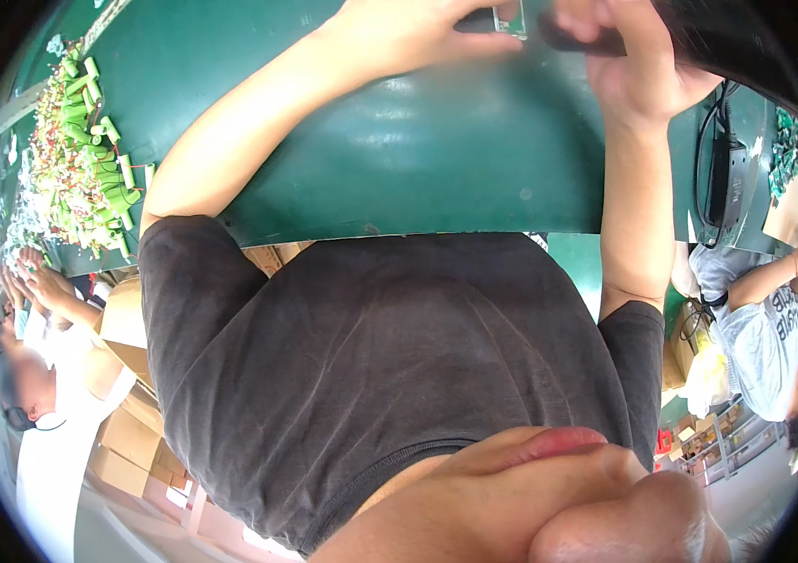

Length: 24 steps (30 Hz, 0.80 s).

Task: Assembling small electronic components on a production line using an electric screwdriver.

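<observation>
At the top edge my left hand (pixel 422 39) is cut off by the frame. Its thumb and a finger close around a small green circuit board (pixel 514 21), of which only a part shows. Just to its right, my right hand (pixel 641 75) has its fingers bent around a dark, rounded, handle-like thing (pixel 579 39). That thing is blurred and runs into shadow, so its kind is unclear. Both hands are above the green tabletop (pixel 399 159).
A heap of green cylindrical parts with thin wires (pixel 89 159) lies at the table's left. On the right are a black power adapter with cable (pixel 726 174) and a pile of small green boards (pixel 790 150). Other people sit on both sides; cardboard boxes (pixel 127 441) stand behind at left.
</observation>
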Each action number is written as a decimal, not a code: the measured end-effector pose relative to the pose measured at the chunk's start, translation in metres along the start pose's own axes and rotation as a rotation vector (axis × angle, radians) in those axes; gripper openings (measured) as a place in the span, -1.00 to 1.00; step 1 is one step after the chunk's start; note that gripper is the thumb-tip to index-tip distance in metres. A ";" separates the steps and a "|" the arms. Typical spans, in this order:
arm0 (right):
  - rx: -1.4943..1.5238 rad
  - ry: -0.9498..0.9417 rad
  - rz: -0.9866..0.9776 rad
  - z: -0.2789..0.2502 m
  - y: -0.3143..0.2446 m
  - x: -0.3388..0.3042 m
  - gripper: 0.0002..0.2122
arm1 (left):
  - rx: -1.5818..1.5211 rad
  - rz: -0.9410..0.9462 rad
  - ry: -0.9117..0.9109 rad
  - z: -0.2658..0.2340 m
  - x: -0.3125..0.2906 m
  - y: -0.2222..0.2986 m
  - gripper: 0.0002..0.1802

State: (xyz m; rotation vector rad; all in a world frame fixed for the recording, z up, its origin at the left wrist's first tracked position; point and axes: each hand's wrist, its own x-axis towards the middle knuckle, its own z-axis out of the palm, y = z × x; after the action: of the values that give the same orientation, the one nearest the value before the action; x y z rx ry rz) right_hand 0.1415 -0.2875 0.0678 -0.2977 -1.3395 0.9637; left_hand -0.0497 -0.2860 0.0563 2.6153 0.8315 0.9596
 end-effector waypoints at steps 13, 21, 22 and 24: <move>-0.045 0.190 0.106 0.005 -0.019 0.002 -0.57 | 0.046 -0.239 -0.118 -0.061 0.032 -0.040 -0.65; 0.016 0.064 0.395 0.022 -0.015 0.000 -0.62 | 0.514 -0.248 0.101 -0.075 0.041 -0.210 -0.66; 0.041 0.083 0.407 0.021 -0.018 -0.001 -0.62 | 0.641 -0.152 0.136 -0.072 0.048 -0.208 -0.67; 0.062 0.104 0.411 0.017 -0.015 -0.001 -0.61 | 0.528 -0.216 0.056 -0.068 0.058 -0.203 -0.70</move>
State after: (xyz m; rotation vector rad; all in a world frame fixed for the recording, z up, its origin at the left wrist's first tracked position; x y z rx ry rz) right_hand 0.1323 -0.3024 0.0818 -0.5828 -1.1721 1.3103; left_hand -0.1455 -0.0863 0.0578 2.8353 1.5262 0.8452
